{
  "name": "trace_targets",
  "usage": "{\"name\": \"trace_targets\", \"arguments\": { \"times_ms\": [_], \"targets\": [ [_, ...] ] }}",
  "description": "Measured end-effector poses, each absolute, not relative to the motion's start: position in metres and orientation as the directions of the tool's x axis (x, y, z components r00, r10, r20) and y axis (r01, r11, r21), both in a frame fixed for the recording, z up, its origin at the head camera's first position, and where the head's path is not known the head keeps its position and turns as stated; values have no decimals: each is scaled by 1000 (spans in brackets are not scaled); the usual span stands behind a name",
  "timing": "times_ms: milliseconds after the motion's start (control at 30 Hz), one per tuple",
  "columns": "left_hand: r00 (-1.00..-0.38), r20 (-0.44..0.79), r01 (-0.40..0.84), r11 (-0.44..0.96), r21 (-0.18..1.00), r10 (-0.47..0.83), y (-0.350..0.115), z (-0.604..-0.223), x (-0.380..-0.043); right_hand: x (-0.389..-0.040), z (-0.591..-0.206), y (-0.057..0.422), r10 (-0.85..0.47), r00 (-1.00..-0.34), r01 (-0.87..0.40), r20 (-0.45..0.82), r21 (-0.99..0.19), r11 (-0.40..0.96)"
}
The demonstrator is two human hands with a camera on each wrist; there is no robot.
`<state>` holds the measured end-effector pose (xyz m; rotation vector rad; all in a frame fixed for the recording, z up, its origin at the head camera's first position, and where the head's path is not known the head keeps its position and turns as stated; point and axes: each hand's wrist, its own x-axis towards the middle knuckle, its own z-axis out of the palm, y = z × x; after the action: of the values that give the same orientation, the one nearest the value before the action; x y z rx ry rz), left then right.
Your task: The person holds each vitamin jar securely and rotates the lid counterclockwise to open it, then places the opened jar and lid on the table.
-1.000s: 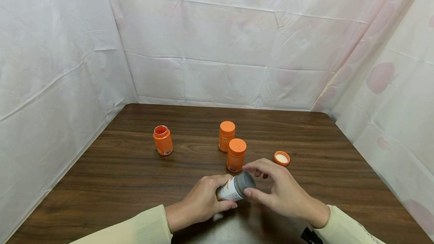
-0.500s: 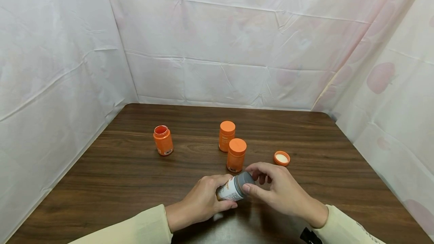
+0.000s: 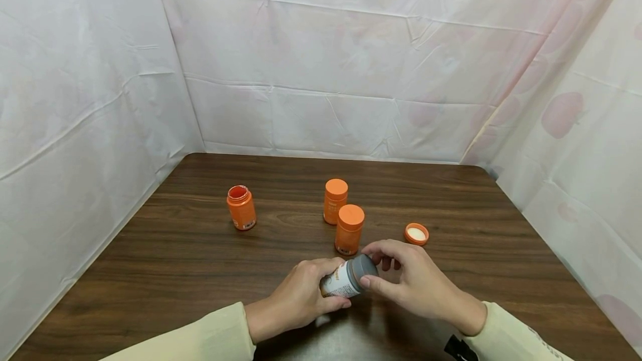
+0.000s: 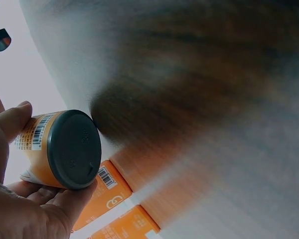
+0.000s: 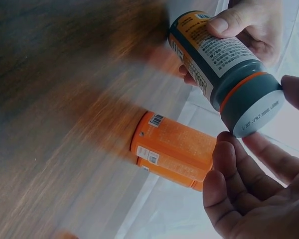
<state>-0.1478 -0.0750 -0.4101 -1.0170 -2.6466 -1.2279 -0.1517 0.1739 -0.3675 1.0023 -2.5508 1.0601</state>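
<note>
My left hand (image 3: 301, 297) grips a grey supplement bottle (image 3: 337, 283) with a white and orange label, tilted with its top to the right. In the left wrist view the bottle's dark base (image 4: 74, 149) faces the camera. At the bottle's grey lid (image 3: 364, 269) is my right hand (image 3: 413, 280). The right wrist view shows its thumb and fingertips pinching the lid's rim, the other fingers loosely bent below. An orange ring (image 5: 241, 89) runs under the lid, which sits on the bottle.
Two capped orange bottles, a nearer one (image 3: 349, 233) and a farther one (image 3: 335, 205), stand just beyond my hands. An uncapped orange bottle (image 3: 243, 213) stands to the left. An orange lid (image 3: 416, 234) lies inside-up on the wooden table (image 3: 165, 277), right of the bottles.
The right hand's fingers have bent in a little and shifted round the grey lid. The left hand and bottle have stayed in place.
</note>
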Motion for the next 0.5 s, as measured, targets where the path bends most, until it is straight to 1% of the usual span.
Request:
{"name": "trace_targets", "arguments": {
  "times_ms": [267, 400, 500],
  "targets": [
    [-780, 307, 587, 466, 662, 545, -75, -410, -148, -152, -364, 177, -574, -672, -735, 468, -519, 437],
    [-778, 313, 592, 468, 656, 545, -75, -411, -148, -152, -363, 177, -601, -644, -757, 473, -508, 411],
    [-778, 313, 592, 467, 657, 545, -75, -411, -148, -152, -362, 178, -616, -640, -758, 460, -509, 407]
  ]
}}
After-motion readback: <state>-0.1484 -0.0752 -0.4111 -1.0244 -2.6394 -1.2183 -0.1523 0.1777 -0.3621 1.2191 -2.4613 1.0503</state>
